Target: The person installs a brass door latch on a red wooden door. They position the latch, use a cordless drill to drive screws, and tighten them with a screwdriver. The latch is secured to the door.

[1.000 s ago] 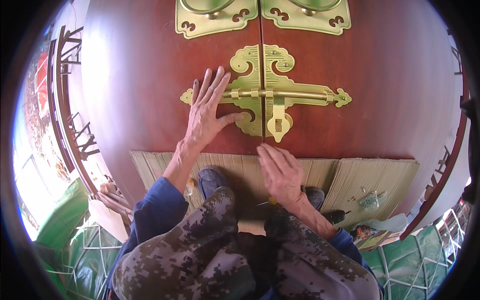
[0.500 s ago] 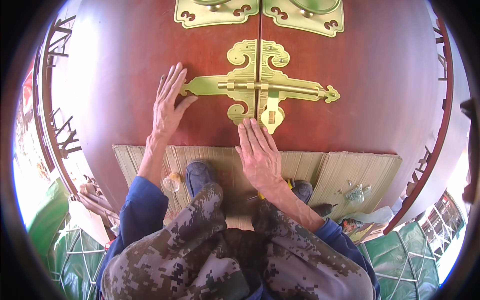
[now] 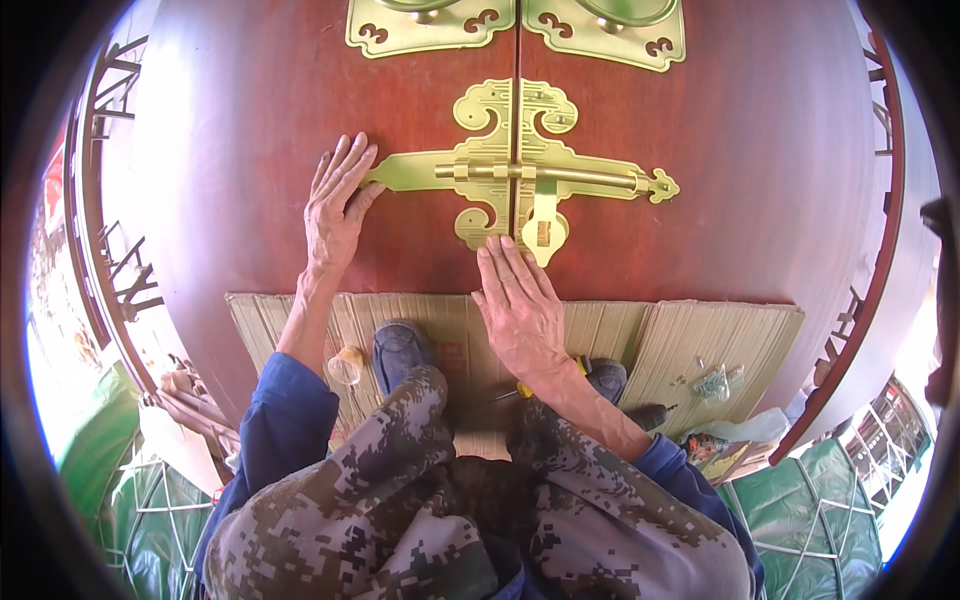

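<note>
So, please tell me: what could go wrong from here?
The bare right hand has its fingertips near where two red-brown wooden doors meet; they might be pinched if a door moves.
The yellow-handled, metal-shafted tool lies near the dark blue-grey shoe on the right and could be kicked.

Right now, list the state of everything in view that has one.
Red doors: shut.
Sliding bolt: lying across the door seam.
Hasp: hanging down.
Left hand: open, empty, thumb at the left tip of the gold plate.
Right hand: open, empty, fingers extended.
Cardboard: lying flat.
Clear cup: on the cardboard, contents unclear.
Screwdriver: lying down, partly hidden.
</note>
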The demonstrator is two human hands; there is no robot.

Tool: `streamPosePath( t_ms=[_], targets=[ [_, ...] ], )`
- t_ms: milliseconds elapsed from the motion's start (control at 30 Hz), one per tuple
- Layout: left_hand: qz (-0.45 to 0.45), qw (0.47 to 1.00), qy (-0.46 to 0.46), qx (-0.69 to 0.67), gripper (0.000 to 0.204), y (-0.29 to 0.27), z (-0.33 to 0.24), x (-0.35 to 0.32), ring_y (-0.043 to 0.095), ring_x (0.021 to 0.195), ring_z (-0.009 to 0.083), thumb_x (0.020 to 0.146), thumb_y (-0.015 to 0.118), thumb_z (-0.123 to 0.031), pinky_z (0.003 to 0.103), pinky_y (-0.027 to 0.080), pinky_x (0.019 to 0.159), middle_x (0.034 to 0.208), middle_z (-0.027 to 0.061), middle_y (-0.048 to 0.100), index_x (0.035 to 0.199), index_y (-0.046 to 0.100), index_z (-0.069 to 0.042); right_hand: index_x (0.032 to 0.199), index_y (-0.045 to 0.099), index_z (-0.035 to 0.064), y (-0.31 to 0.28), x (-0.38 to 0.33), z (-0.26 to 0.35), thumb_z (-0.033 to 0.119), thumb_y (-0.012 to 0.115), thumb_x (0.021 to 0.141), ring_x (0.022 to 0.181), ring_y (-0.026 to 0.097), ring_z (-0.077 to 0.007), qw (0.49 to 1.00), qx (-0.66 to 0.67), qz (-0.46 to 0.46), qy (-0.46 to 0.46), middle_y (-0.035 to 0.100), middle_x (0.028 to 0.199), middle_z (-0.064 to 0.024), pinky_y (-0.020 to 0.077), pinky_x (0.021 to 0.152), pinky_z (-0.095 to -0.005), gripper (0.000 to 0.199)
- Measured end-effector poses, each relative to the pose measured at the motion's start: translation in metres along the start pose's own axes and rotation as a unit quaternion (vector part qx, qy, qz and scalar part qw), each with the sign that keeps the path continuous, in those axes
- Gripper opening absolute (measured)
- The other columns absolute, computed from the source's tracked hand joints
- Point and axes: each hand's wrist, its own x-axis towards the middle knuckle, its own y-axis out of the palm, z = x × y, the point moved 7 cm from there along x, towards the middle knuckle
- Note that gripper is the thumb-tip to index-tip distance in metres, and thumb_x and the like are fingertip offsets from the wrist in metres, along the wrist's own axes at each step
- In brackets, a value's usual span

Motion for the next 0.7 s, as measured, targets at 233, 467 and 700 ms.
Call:
streamPosePath(
  t_ms=[233, 467, 700],
  targets=[
    [-0.004, 1.0, -0.002, 0.003, 0.047, 0.001, -0.002, 0.0, 0.051, 0.145, 0.0298, 0.095, 0.075, -0.016, 0.046, 0.038, 0.123, 0.15, 0.0066, 0.062, 0.141, 0.067, -0.013, 0.143, 0.058, -0.0041, 0.002, -0.002, -0.001, 0.015, 0.073, 0.092, 0.144, 0.051, -0.0318, 1.0, -0.011, -0.004, 0.0, 0.06, 0.147, -0.0181, 0.0434, 0.119, -0.0449, 0.057],
    [0.0, 1.0, 0.0, 0.004, 0.048, -0.001, -0.001, -0.002, 0.05, 0.146, 0.0301, 0.095, 0.074, -0.019, 0.045, 0.037, 0.123, 0.151, 0.0075, 0.06, 0.141, 0.066, -0.011, 0.141, 0.06, -0.0035, -0.001, 0.0, 0.001, 0.016, 0.073, 0.092, 0.143, 0.053, -0.0307, 1.0, -0.016, -0.005, 0.0, 0.062, 0.145, -0.0175, 0.0442, 0.117, -0.0434, 0.054],
    [-0.008, 0.997, 0.076, 0.018, 0.063, -0.004, -0.044, 0.017, 0.045, 0.149, 0.0311, 0.091, 0.079, -0.029, 0.047, 0.034, 0.125, 0.156, 0.0115, 0.055, 0.148, 0.059, -0.009, 0.139, 0.061, -0.003, -0.004, 0.001, 0.001, 0.015, 0.072, 0.091, 0.14, 0.055, -0.0311, 1.0, -0.011, -0.005, 0.008, 0.063, 0.143, -0.018, 0.0452, 0.115, -0.0431, 0.052]
  ],
)
